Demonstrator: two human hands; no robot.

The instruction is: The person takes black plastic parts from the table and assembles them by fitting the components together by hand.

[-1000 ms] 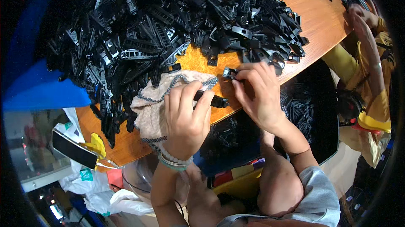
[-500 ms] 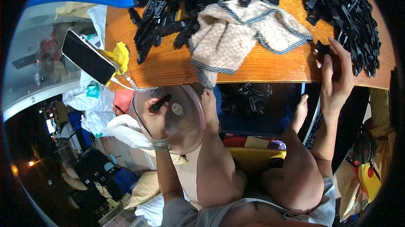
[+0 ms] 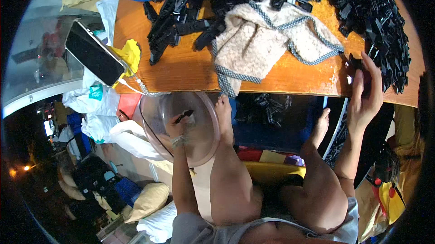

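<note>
My left hand (image 3: 180, 125) is down below the table edge, inside a clear plastic bowl (image 3: 201, 142), pinching a small black plastic part (image 3: 185, 116). My right hand (image 3: 366, 91) is up at the front edge of the wooden table (image 3: 181, 69), fingers closed on a small black part (image 3: 355, 62) beside a big heap of black plastic parts (image 3: 376, 22). A beige cloth with a grey-blue border (image 3: 267, 40) lies on the table between the two hands. My bare legs and feet show under the table.
A dark phone (image 3: 94, 53) lies on a yellow rag (image 3: 129, 53) at the table's left corner. White bags (image 3: 97, 108) sit on the floor at left. A box holding more black parts (image 3: 267, 108) stands under the table. Another person's yellow-clad body (image 3: 394, 185) is at right.
My view has tipped down from the tabletop. My left hand left the cloth and went down into the clear bowl with a black part. My right hand stayed at the table edge.
</note>
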